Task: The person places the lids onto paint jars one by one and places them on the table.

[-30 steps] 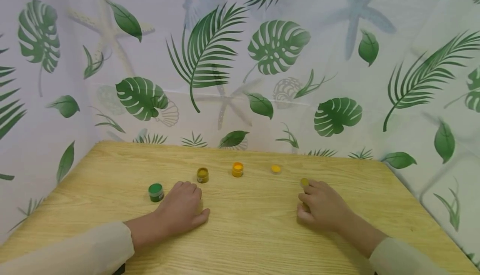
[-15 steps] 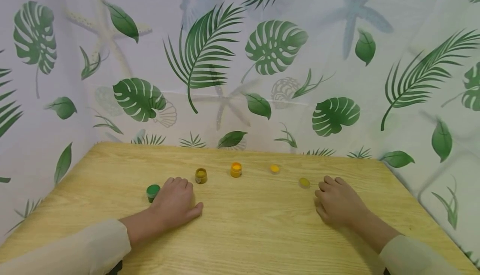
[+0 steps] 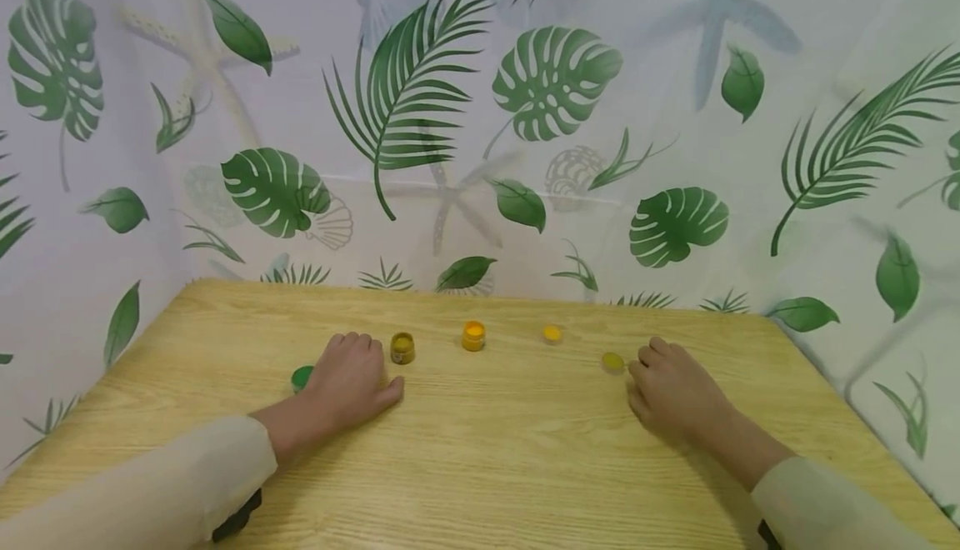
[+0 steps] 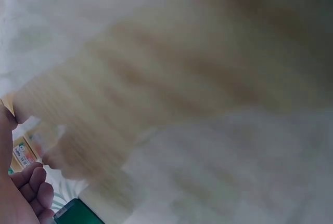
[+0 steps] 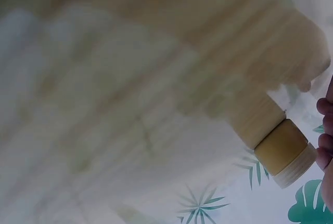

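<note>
My left hand (image 3: 347, 382) rests on the table, fingers loosely curled and thumb out to the side, holding nothing. Partly hidden behind its wrist is a small green paint pot (image 3: 302, 378), also seen at the bottom of the left wrist view as a green pot (image 4: 79, 214). Just beyond the knuckles stands an olive paint pot (image 3: 402, 348). At right, my right hand (image 3: 678, 390) lies on the table with loosely curled fingers and holds nothing. Its fingertips are close beside an olive lid (image 3: 612, 362); the right wrist view shows this lid (image 5: 282, 148) with a ribbed, pale rim.
Toward the back of the wooden table (image 3: 510, 458) stand an orange paint pot (image 3: 473, 337) and, to its right, a yellow lid (image 3: 552, 334). A white leaf-patterned cloth (image 3: 450, 117) hangs behind the table and along its sides.
My right hand has let go of the olive lid and moved right, then slightly back toward it. My left hand has shifted left, now covering more of the green pot.
</note>
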Action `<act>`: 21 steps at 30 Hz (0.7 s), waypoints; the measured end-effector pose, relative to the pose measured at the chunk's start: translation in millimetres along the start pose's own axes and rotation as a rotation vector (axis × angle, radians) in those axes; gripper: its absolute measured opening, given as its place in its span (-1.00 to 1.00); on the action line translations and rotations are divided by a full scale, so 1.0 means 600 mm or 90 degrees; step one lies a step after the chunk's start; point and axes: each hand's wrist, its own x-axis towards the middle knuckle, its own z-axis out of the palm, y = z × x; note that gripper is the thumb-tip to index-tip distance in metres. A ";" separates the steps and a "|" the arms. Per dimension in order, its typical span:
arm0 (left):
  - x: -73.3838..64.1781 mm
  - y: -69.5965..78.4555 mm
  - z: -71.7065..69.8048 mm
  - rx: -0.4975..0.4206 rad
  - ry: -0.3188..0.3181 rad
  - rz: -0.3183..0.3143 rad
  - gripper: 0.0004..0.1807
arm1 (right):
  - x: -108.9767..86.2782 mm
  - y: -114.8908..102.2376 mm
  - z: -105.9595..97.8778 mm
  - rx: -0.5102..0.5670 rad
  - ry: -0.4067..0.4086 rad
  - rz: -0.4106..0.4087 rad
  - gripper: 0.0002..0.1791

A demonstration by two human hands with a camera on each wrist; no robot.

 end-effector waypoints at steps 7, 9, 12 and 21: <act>0.025 0.000 -0.001 -0.009 -0.017 -0.026 -0.55 | 0.020 0.003 -0.004 0.021 -0.022 0.073 -0.78; 0.033 -0.001 -0.001 -0.020 -0.033 -0.043 -0.55 | 0.026 0.006 -0.004 0.019 -0.022 0.087 -0.78; 0.044 -0.004 0.001 -0.036 -0.048 -0.061 -0.55 | 0.034 0.011 0.001 0.019 -0.029 0.104 -0.80; 0.055 -0.003 0.014 -0.087 -0.066 -0.069 -0.59 | 0.040 0.002 0.024 0.186 -0.040 0.148 -0.76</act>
